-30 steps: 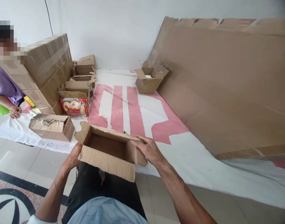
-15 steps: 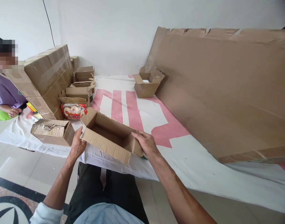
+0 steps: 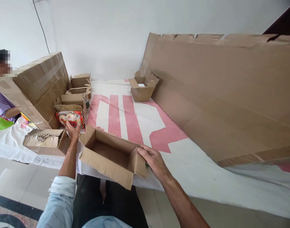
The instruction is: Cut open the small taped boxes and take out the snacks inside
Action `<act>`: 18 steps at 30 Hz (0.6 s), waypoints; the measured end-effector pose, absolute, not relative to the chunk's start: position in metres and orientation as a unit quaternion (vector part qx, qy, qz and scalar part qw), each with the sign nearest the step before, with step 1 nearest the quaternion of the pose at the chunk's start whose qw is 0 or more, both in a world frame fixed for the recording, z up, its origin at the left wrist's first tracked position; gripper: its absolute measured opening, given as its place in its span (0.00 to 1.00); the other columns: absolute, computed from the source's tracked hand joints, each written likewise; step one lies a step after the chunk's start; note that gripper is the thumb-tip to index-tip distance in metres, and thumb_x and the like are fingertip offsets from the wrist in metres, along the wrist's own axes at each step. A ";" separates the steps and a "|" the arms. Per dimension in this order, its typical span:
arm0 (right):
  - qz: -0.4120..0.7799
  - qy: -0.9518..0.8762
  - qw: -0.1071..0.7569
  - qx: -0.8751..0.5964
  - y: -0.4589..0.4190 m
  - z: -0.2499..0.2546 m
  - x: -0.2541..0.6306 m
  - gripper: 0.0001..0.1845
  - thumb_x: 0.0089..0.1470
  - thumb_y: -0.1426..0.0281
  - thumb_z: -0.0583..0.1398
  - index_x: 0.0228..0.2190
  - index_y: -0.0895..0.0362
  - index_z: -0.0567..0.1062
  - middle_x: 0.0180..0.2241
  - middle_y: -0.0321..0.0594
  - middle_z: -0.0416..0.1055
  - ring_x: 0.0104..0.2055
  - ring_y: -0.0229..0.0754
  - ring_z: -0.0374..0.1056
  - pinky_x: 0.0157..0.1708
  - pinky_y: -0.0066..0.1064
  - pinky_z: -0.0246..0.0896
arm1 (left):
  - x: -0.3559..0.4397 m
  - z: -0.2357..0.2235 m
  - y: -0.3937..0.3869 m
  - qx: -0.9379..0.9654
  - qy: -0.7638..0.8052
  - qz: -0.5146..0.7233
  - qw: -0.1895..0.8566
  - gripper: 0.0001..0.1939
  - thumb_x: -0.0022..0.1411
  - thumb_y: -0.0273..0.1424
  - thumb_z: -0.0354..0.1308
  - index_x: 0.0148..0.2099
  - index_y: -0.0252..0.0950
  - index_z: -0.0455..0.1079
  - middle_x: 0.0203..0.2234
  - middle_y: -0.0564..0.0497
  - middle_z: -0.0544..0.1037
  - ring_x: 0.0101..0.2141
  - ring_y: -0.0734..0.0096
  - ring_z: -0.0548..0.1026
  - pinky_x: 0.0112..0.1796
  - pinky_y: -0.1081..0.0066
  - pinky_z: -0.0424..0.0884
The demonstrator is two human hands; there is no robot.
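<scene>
My right hand [image 3: 153, 158] grips the right end of an open cardboard box [image 3: 111, 153], thumb over the end wall. The box sits at the table's front edge, its front flap hanging outward and its inside bare. My left hand [image 3: 73, 130] is at the red-printed food packet [image 3: 70, 117], fingers apart against its lower front; the packet holds round pale pieces under clear film. That packet stands in front of a row of small open boxes [image 3: 73, 97]. Left of my left wrist lies a taped, closed carton [image 3: 46, 142].
A stack of taped cartons [image 3: 45, 82] rises on the left, with a person in a purple sleeve [image 3: 1, 101] behind it. Another open box [image 3: 142, 91] stands at the back, against a large leaning cardboard sheet [image 3: 218, 95]. A white and pink cloth [image 3: 130, 120] covers the table.
My left hand has left the open box's left end and reached forward and left to the packet. My right hand stays on the box. The view has shifted slightly.
</scene>
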State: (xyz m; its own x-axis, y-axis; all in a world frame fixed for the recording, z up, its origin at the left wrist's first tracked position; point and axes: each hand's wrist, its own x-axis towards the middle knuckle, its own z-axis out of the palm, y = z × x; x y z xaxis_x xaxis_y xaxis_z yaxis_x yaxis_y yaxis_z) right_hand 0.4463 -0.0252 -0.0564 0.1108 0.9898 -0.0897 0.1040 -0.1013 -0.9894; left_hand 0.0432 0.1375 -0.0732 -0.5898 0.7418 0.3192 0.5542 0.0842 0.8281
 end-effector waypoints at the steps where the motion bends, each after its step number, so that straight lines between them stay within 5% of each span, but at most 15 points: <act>1: 0.470 -0.479 0.485 -0.561 -0.026 -0.060 0.450 0.37 0.51 0.35 0.71 0.44 0.53 0.91 0.46 0.48 0.89 0.51 0.59 0.83 0.49 0.41 0.79 | 0.045 -0.073 0.142 0.417 0.743 0.516 0.091 0.55 0.62 0.35 0.73 0.83 0.29 0.50 0.75 0.24 0.65 0.76 0.37 0.64 0.73 0.46 0.65; 6: 0.485 -0.505 0.539 -0.468 -0.036 -0.095 0.465 0.45 0.60 0.29 0.63 0.61 0.49 0.84 0.65 0.54 0.81 0.66 0.62 0.78 0.63 0.48 0.77 | 0.042 -0.080 0.149 0.375 0.751 0.536 0.089 0.58 0.62 0.35 0.75 0.84 0.32 0.48 0.77 0.24 0.61 0.77 0.39 0.63 0.74 0.47 0.64; 11: 0.482 -0.555 0.521 -0.434 -0.074 -0.136 0.457 0.75 0.41 0.24 0.72 0.79 0.45 0.61 0.77 0.56 0.65 0.79 0.69 0.62 0.74 0.58 0.65 | 0.033 -0.084 0.150 0.380 0.755 0.526 0.090 0.60 0.58 0.35 0.77 0.83 0.32 0.49 0.77 0.23 0.63 0.78 0.35 0.62 0.74 0.43 0.62; 14: 0.498 -0.554 0.467 -0.477 -0.095 -0.154 0.442 0.81 0.31 0.38 0.83 0.79 0.48 0.61 0.69 0.58 0.74 0.77 0.73 0.64 0.73 0.62 0.65 | 0.034 -0.080 0.151 0.375 0.762 0.520 0.092 0.59 0.59 0.32 0.77 0.83 0.27 0.49 0.76 0.21 0.63 0.77 0.35 0.63 0.73 0.45 0.65; 18: 0.489 -0.540 0.384 -0.567 -0.106 -0.175 0.425 0.59 0.32 0.47 0.82 0.64 0.50 0.77 0.48 0.48 0.83 0.57 0.71 0.79 0.60 0.61 0.78 | 0.036 -0.075 0.145 0.392 0.759 0.513 0.077 0.56 0.61 0.31 0.77 0.82 0.29 0.53 0.75 0.23 0.65 0.76 0.36 0.65 0.72 0.45 0.66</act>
State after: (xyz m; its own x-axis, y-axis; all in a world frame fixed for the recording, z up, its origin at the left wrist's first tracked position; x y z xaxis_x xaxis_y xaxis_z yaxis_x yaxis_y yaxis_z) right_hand 0.4249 -0.1064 -0.1749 -0.0620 0.9882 -0.1400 0.2360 -0.1218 -0.9641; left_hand 0.0361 0.1455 -0.0746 -0.6803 0.6746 0.2867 0.5173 0.1647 0.8398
